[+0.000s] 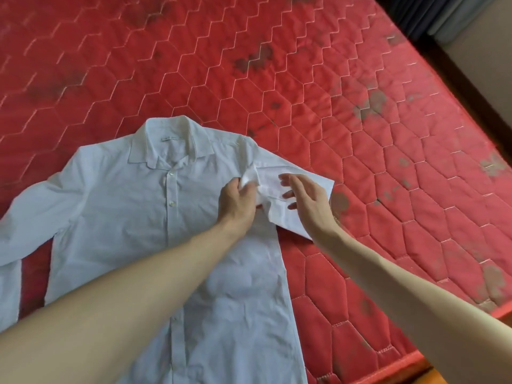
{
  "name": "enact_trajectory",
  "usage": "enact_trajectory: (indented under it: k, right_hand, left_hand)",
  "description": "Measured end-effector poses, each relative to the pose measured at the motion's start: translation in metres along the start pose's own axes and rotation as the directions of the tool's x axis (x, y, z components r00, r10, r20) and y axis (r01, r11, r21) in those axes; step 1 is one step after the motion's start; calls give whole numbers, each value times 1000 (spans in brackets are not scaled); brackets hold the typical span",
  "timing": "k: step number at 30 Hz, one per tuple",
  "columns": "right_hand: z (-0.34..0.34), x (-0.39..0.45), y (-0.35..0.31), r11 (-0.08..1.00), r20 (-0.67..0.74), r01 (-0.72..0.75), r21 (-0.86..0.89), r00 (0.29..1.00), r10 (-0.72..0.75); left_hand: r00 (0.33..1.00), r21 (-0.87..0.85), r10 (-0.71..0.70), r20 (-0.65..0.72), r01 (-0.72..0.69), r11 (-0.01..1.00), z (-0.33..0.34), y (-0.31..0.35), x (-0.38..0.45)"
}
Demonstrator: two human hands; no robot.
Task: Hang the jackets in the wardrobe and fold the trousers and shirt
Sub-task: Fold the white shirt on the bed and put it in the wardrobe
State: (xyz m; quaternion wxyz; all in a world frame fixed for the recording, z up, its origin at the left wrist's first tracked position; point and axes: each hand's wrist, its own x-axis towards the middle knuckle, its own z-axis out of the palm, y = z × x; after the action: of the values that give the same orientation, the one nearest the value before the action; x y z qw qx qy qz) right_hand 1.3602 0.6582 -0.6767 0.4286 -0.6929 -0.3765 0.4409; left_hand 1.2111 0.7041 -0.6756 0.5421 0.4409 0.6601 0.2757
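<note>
A white button-up shirt lies front side up on the red mattress, collar pointing away from me. Its right-hand sleeve is doubled back on itself beside the chest. My left hand pinches a bunch of that sleeve's cloth near the armpit. My right hand hovers over the folded sleeve with fingers spread and relaxed, holding nothing. The other sleeve stretches out to the left and bends down along the frame's left edge. No jackets or trousers are in view.
The red quilted mattress with dark stains fills the view. Its right edge runs diagonally, with dark floor and a curtain beyond at the top right. The near mattress edge shows at the lower right.
</note>
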Motion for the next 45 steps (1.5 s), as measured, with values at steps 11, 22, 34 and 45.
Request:
enact_trajectory:
  k: [11, 22, 34, 45]
  right_hand:
    - [66, -26, 43, 789, -196, 13, -615, 966, -169]
    - [132, -4, 49, 454, 226, 223, -862, 973, -49]
    - [130, 31, 40, 38, 217, 219, -975, 975, -44]
    - [112, 35, 61, 510, -255, -192, -839, 965, -56]
  left_hand:
    - [850, 84, 92, -518, -56, 995, -243, -4, 64]
    - [856, 157, -42, -516, 143, 977, -344, -97, 56]
    - [912, 177, -34, -409, 116, 977, -351, -121, 63]
    - [885, 207, 3, -466, 105, 973, -337, -122, 92]
